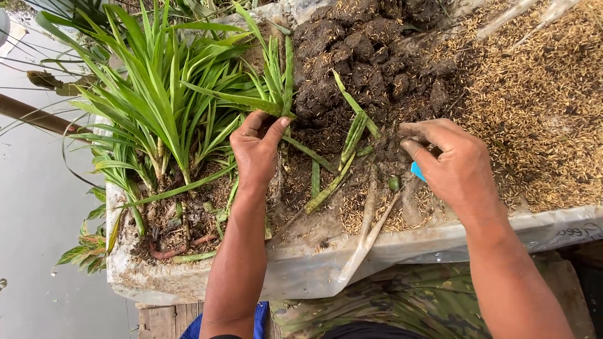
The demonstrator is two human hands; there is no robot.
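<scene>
Your two bare hands work over a white plastic sheet (402, 251) spread with soil and plants. Your left hand (256, 147) pinches the base of an aloe-like plantlet (276, 81), thumb and fingers closed around its spiky green leaves near the sheet's middle. Your right hand (449, 163) rests curled on the soil just right of centre, fingers bent loosely around a small blue object (417, 171); only a sliver of it shows, so you cannot tell what it is or how firmly it is held.

Between your hands lie about five loose green leaf pieces (352, 135), scattered on the dirt and reaching toward the sheet's near edge. One heap of dark clumped soil (370, 56) fills the far middle, and one spread of tan rice husk (540, 107) covers the right side, cut off by the frame. A dense clump of long-leaved green plants (157, 107) crowds the left end, hiding the sheet there; individual plants cannot be counted. Bare roots (182, 251) show at the near left corner.
</scene>
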